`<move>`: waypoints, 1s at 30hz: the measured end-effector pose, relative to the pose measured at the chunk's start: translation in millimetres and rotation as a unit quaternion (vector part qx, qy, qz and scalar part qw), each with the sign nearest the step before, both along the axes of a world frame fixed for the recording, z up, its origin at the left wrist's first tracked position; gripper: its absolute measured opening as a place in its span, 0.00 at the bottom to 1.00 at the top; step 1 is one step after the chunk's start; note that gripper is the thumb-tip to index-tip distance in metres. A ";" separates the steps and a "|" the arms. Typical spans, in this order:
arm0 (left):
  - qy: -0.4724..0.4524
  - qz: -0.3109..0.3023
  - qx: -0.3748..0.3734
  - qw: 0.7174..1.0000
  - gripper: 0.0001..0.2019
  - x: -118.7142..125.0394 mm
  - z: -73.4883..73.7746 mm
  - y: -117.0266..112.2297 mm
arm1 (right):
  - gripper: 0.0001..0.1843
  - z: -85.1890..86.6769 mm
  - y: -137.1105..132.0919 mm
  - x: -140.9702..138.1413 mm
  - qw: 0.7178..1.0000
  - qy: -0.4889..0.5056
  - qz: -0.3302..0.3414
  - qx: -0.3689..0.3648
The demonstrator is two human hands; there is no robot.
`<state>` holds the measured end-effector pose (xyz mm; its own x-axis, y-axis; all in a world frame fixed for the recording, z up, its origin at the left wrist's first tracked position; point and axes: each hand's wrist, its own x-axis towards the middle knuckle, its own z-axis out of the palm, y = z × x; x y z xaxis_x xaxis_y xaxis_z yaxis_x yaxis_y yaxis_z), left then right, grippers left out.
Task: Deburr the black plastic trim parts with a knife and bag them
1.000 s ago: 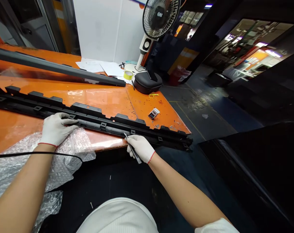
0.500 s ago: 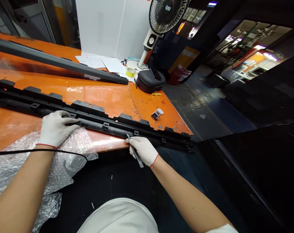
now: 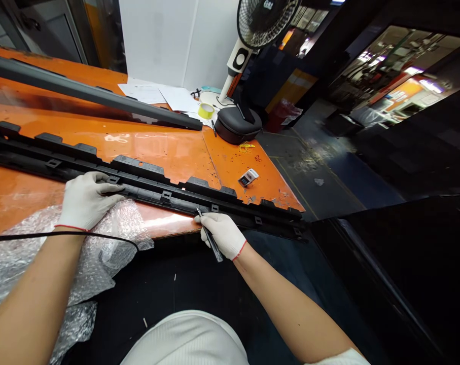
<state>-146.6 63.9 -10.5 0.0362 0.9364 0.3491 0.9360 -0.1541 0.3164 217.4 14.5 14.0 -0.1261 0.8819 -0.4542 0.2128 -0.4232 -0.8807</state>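
Observation:
A long black plastic trim strip [image 3: 149, 188] with clips and tabs lies along the near edge of the orange table [image 3: 169, 152]. My left hand [image 3: 85, 200], in a white glove, rests flat on the strip with its fingers laid over it. My right hand [image 3: 222, 234], gloved too, grips a thin dark metal tool [image 3: 210, 237] like a pen, and the tool's tip touches the strip's near edge.
A second long dark strip [image 3: 93, 96] lies across the back of the table. Bubble wrap [image 3: 100, 243] and a black cable [image 3: 62, 234] sit under my left arm. Papers [image 3: 153, 94], a tape roll [image 3: 206, 110], a black case [image 3: 237, 129], a fan [image 3: 260, 20] and a small white item [image 3: 248, 177] are at the right end.
The view has shifted slightly. My right hand with the tool has stayed at almost the same spot on the strip; my left hand has not moved.

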 end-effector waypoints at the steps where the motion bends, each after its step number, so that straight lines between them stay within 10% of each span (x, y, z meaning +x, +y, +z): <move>1: 0.006 -0.002 0.001 1.000 0.20 -0.4 -0.9 0.2 | 0.16 -0.2 0.2 -0.9 1.000 -0.002 0.001 0.000; 14: 0.019 0.006 -0.012 1.000 0.19 0.2 2.6 0.0 | 0.17 11.8 -5.9 -14.8 0.988 -0.094 0.117 0.049; 18: 0.005 -0.018 -0.010 1.000 0.19 2.4 2.4 -2.6 | 0.19 9.4 2.0 -19.1 0.912 -0.357 0.092 0.182; 23: -0.109 -0.055 0.038 0.992 0.22 10.5 4.8 -12.9 | 0.11 7.9 4.8 -5.2 0.824 -0.529 0.133 0.153; 30: -0.074 0.170 0.113 0.976 0.41 6.5 15.2 -17.7 | 0.10 2.4 -15.6 55.1 0.852 -0.502 0.083 0.127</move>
